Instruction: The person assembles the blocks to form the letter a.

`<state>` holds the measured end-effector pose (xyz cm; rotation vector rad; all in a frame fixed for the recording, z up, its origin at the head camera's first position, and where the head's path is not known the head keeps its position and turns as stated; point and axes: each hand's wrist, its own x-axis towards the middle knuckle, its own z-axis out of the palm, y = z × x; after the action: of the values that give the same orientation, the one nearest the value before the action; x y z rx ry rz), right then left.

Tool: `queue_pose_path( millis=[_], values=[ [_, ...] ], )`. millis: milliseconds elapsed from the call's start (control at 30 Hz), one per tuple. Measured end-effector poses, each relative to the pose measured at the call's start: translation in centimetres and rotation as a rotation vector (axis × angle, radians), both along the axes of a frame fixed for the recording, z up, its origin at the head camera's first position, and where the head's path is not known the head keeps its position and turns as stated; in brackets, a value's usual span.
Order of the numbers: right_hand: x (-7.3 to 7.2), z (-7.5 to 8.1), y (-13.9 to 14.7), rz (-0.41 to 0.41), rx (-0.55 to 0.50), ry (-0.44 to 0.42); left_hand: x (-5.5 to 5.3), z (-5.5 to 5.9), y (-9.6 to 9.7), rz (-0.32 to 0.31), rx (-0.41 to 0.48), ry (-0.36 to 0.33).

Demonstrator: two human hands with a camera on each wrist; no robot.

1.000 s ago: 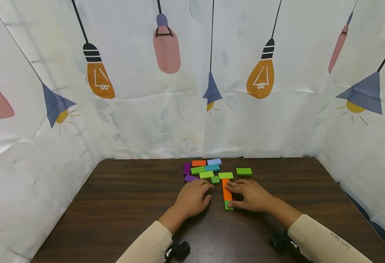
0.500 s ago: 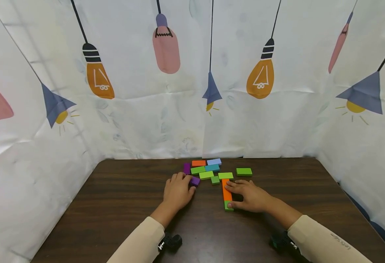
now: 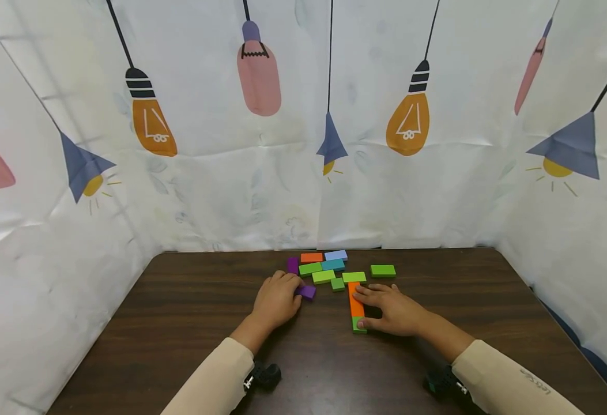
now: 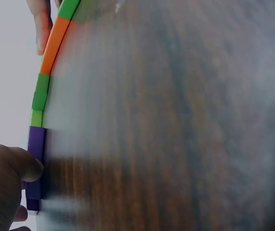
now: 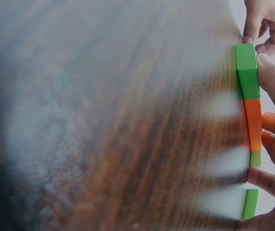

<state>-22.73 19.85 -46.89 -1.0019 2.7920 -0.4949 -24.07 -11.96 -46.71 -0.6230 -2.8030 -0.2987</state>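
My left hand [image 3: 275, 297] pinches a purple block [image 3: 308, 293] at the front left of a loose group of coloured blocks. In the left wrist view its thumb presses the near side of that purple block [image 4: 37, 140], the other fingers being mostly hidden behind. My right hand [image 3: 394, 309] lies beside a column made of an orange block [image 3: 354, 302] and a green block [image 3: 357, 328]. Its fairly straight fingers touch the orange block, while the thumb rests on the green one at the near end. The right wrist view shows the green block [image 5: 247, 65] end to end with the orange.
Behind the hands lie a dark purple block [image 3: 293, 265], a red-orange block [image 3: 311, 257], a light blue block [image 3: 336, 255], a teal block [image 3: 333, 264] and several green ones. One green block [image 3: 383, 271] lies apart at right. A printed cloth [image 3: 220, 196] hangs behind the table [image 3: 189, 323].
The left hand has moved left, from near the middle blocks to the front purple block, and has taken hold of it. That block has shifted slightly toward me. The right hand stays put.
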Motion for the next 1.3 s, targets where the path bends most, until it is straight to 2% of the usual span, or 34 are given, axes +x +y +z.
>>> queue_pose_path(
  millis=[267,567,767,1033,1300],
  values=[
    [0.1,0.0,0.0,0.0,-0.003,0.002,0.0,-0.2,0.2,-0.06,0.041,-0.044],
    [0.0,0.0,0.0,-0.009,0.007,0.004,0.3,-0.1,2.1,-0.145,0.12,-0.065],
    [0.0,0.0,-0.1,-0.005,0.002,0.0,0.4,-0.4,3.3,-0.151,0.101,-0.072],
    [-0.1,0.0,0.0,-0.002,0.0,-0.008,0.1,-0.4,4.0,-0.155,0.084,-0.069],
    [0.0,0.1,-0.1,0.001,0.004,0.0,-0.3,-0.8,4.5,-0.168,0.044,-0.025]
  ],
)
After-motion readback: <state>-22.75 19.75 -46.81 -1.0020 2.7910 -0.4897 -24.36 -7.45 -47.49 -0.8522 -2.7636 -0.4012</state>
